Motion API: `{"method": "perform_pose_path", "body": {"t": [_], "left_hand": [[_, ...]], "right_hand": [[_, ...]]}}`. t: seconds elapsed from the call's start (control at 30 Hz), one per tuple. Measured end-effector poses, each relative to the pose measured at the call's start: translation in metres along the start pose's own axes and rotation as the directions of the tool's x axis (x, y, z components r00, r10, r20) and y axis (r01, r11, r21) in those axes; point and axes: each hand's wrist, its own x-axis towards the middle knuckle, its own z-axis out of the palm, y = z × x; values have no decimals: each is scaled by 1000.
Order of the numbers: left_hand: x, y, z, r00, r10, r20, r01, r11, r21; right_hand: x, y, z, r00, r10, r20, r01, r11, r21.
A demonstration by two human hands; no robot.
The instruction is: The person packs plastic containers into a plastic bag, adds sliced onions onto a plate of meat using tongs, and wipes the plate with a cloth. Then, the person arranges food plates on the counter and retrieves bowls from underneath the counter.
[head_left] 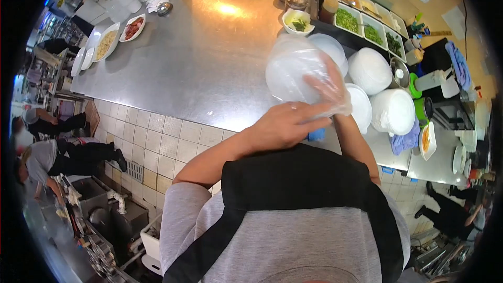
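Clear plastic point(339, 106), like a bag or loose glove, surrounds my right hand point(331, 83), whose fingers look spread inside it. At its gathered edge near the right wrist, my left hand point(289, 124) pinches the plastic. Behind the hands is a round whitish container or stack point(288, 68), partly covered by the shiny film; where the film ends is hard to tell. Pale round lids or bowls point(358, 106) lie beside my right hand, and white wrapped stacks point(370, 71) stand farther right.
A steel counter point(209, 57) carries a dish of red food point(134, 28) and a noodle-like dish point(107, 43) at the left. Ingredient trays point(348, 20) line the back right, near a bowl with greens point(297, 22). People point(52, 157) stand at far left and lower right.
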Motion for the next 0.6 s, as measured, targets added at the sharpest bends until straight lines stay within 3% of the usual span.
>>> {"method": "perform_pose_path", "body": {"t": [0.03,0.07,0.1,0.13,0.17,0.27,0.37,0.47,0.53,0.57,0.6], "left_hand": [[-14,-12,4,991,-32,-131,49,990,129],[-28,-29,7,914,-244,-324,280,958,68],[-36,-45,7,757,-437,-486,480,876,-41],[-37,-57,3,610,-604,-513,576,782,-237],[-36,-67,0,441,-749,-494,626,651,-429],[-29,-78,2,280,-959,-52,328,146,-933],[-31,-79,7,363,-927,97,221,-16,-975],[-32,-80,13,477,-879,-2,80,46,-996],[-39,-91,35,447,-894,32,188,59,-980],[-44,-96,49,427,-903,51,245,61,-967],[-43,-94,67,457,-878,-143,319,311,-895]], "right_hand": [[-2,3,-4,973,224,51,-230,951,207],[-3,12,-11,997,-75,8,75,997,-19],[-5,24,-18,930,-366,33,363,899,-245],[-8,0,-12,996,36,81,-60,947,315],[-12,-24,-7,894,433,115,-348,510,786],[-16,-16,-2,847,523,90,-357,435,827],[-23,49,9,678,731,80,-449,325,832],[-27,72,11,666,675,318,-438,8,899],[-27,77,16,812,252,527,-427,-359,830],[-29,76,20,815,227,533,-423,-394,816],[-28,66,22,818,203,538,-420,-427,800]]}}
